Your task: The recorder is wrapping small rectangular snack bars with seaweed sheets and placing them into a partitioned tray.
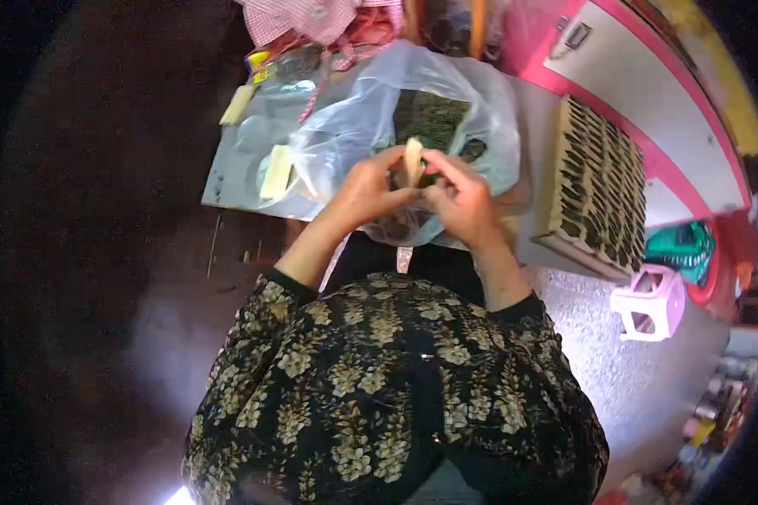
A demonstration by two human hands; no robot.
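My left hand (pixel 369 189) holds a small pale yellow piece (pixel 414 158), upright between thumb and fingers; its material cannot be told. Close beside it, my right hand (pixel 461 192) has its fingertips bent at the piece's right side; blur hides whether they grip anything. Both hands are over an open clear plastic bag (pixel 493 95) on the table. A dark green, crumbly mass (pixel 436 117) lies in the bag, with a small dark clump (pixel 474 149) to its right. A pale yellow block (pixel 276 172) lies left of the hands, and another (pixel 237 105) sits at the table's left edge.
A shallow box (pixel 600 189) bearing rows of dark slender pieces stands at the table's right. Beyond it is a pink and white cabinet (pixel 631 82). A pink plastic stool (pixel 652 303) stands on the floor at right. Checked pink cloth (pixel 300 19) lies at the table's far side.
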